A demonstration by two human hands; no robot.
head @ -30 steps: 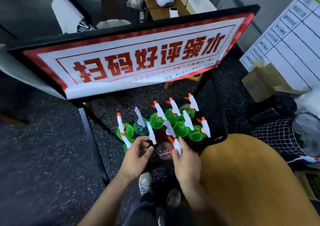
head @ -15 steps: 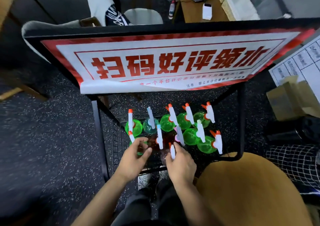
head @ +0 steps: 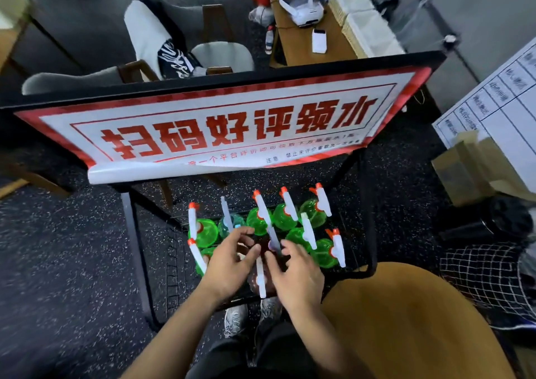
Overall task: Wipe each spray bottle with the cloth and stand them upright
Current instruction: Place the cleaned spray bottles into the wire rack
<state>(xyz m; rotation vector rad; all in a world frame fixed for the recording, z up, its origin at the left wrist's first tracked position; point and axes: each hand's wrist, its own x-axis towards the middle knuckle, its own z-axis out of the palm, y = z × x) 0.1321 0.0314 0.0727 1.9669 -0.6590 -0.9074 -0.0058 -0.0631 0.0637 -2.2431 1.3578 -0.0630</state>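
Both hands, left (head: 229,265) and right (head: 298,274), hovered loosely open, gripping nothing, over upright bottles (head: 285,217) just ahead, probably choosing one to wipe.

A red-bordered white sign (head: 232,129) with Chinese characters tops a black metal rack (head: 136,251), with a tan wooden chair back (head: 406,320) just beside and a whiteboard chart (head: 499,106) nearby.

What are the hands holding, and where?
Cannot tell: the left hand and right hand reach among the spray bottles, but no grip shows clearly.
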